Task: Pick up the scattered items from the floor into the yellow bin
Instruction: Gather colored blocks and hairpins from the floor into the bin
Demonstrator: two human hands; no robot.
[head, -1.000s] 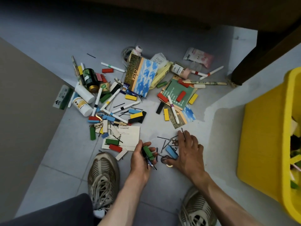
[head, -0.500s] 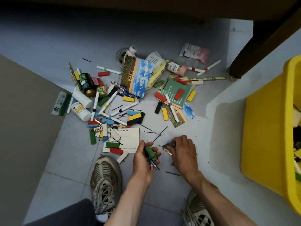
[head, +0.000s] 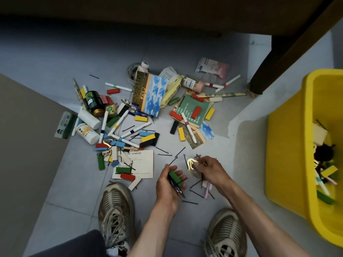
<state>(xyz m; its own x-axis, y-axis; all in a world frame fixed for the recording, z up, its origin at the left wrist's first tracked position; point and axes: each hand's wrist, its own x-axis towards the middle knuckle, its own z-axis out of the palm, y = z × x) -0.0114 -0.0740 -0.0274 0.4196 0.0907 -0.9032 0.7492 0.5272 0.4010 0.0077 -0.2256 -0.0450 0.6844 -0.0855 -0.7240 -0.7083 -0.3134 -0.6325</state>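
Two hands work low over grey floor tiles [head: 78, 182]. Left hand [head: 169, 184] grips green block [head: 175, 176] plus bundle of black hairpins, fingers curled round them, as half second ago. Right hand [head: 209, 170] has lifted off floor since then; fingertips now pinch gold cutout bookmark [head: 191, 164], more small pieces bunched beneath palm. Several hairpins [head: 196, 193] lie loose below hands. Yellow bin [head: 289, 164] at right, partly filled. Main clutter pile [head: 144, 112] unchanged beyond hands.

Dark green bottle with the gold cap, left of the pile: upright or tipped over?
Tipped over. The dark green bottle lies on its side, gold cap toward the camera.
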